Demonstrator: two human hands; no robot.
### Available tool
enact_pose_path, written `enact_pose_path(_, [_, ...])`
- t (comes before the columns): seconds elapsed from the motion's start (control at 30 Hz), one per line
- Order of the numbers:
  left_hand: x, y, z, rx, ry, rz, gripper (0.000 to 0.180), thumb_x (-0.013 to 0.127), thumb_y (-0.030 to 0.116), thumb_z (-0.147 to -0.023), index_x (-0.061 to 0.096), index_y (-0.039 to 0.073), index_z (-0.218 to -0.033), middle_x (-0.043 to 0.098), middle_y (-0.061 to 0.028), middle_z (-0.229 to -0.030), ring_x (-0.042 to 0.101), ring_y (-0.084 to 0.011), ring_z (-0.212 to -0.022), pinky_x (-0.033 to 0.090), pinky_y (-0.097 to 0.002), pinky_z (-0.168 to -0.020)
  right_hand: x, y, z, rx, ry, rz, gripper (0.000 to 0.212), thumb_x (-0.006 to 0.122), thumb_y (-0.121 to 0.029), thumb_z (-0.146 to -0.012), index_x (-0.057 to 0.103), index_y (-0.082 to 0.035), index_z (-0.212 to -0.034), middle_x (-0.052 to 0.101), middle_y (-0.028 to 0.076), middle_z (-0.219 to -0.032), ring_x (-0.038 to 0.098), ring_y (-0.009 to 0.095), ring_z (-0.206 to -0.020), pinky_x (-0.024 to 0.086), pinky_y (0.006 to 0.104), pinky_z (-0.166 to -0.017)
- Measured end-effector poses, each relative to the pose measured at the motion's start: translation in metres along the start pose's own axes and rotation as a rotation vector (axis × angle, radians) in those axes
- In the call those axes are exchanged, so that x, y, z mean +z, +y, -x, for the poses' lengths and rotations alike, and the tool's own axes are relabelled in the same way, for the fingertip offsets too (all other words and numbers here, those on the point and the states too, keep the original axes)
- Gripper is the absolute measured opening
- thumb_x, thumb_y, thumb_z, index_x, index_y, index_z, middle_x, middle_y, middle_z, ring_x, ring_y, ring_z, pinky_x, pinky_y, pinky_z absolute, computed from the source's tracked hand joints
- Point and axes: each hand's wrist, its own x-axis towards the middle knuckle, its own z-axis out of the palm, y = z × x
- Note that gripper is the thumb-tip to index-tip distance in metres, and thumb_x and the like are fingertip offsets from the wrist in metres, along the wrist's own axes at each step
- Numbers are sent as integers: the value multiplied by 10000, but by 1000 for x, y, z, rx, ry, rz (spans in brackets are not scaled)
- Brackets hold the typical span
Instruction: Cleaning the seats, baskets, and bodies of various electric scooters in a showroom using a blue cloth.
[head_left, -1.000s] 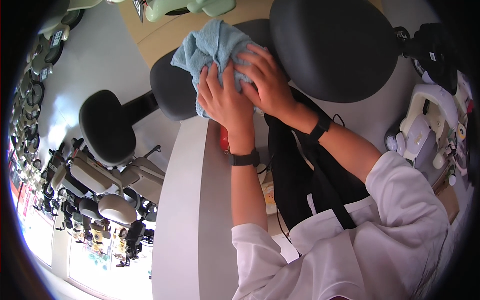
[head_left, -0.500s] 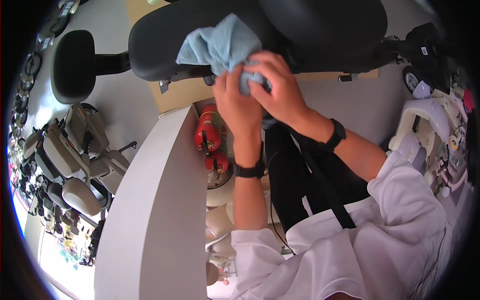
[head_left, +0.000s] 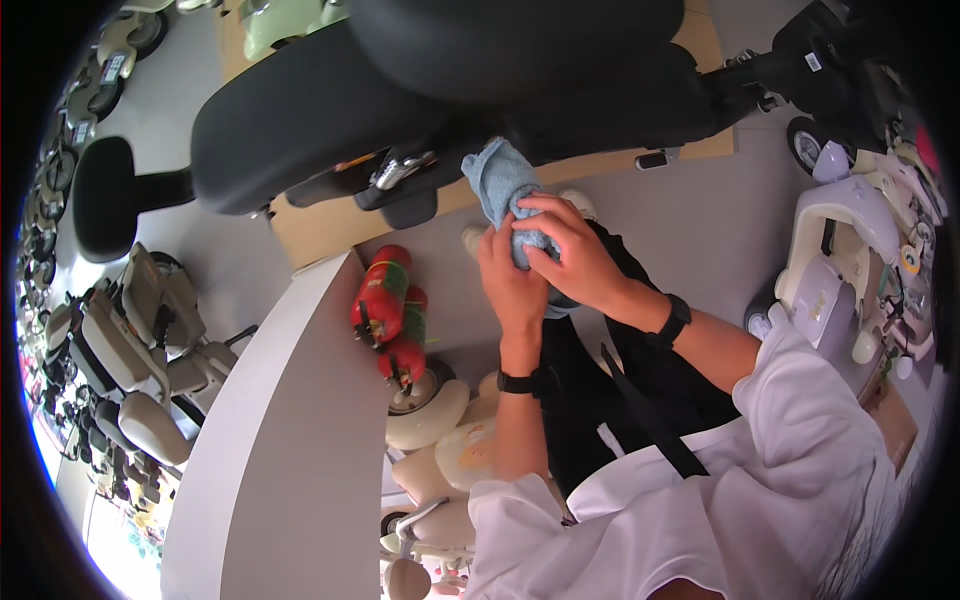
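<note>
Both hands grip a light blue cloth [head_left: 503,178], bunched and folded between them. My left hand [head_left: 513,283] has its fingers curled round the cloth's near side. My right hand [head_left: 577,250] clasps it from the right, fingers bent over the folds. A loose end of the cloth sticks up toward the black padded seat [head_left: 300,105] of a vehicle just beyond. Below the seat's near edge a metal part [head_left: 400,170] shows. The hands are apart from the seat; whether the cloth's tip touches it I cannot tell.
Two red fire extinguishers [head_left: 385,300] stand beside a white partition [head_left: 270,430] on my left. Beige scooters [head_left: 130,340] line the far left, and a pale purple scooter [head_left: 840,230] stands at the right. A black backrest pad [head_left: 107,200] juts out at the seat's left end.
My hands and the cloth have drawn back from the seat toward me, and the cloth is more bunched up. The view has shifted, uncovering the metal part under the seat.
</note>
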Motion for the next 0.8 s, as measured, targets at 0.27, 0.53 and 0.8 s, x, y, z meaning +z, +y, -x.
enact_pose_path(0.27, [129, 11, -55, 121, -25, -128, 501, 659, 126, -871, 595, 41, -1361, 583, -242, -1304, 565, -458, -1154, 489, -493, -967, -63, 118, -33, -95, 166, -10, 339, 642, -46, -879, 628, -28, -1217, 535, 142, -1416, 449, 388, -1380, 395, 482, -1140])
enact_pose_path(0.53, [326, 2, -100, 430, -217, -502, 460, 616, 211, -917, 598, 45, -1346, 508, -207, -1484, 405, -435, -1421, 306, -568, -1188, -157, 288, -38, 55, 324, 257, 371, 607, -11, -878, 639, -31, -1247, 547, 171, -1405, 443, 393, -1382, 381, 463, -1151])
enact_pose_path(0.8, [442, 31, -75, 544, -459, -634, 442, 608, 259, -942, 601, 158, -1372, 454, -109, -1565, 336, -347, -1487, 185, -526, -1257, -228, 361, 25, 346, 409, 335, 421, 538, -15, -963, 566, 10, -1382, 467, 186, -1513, 382, 381, -1443, 344, 452, -1189])
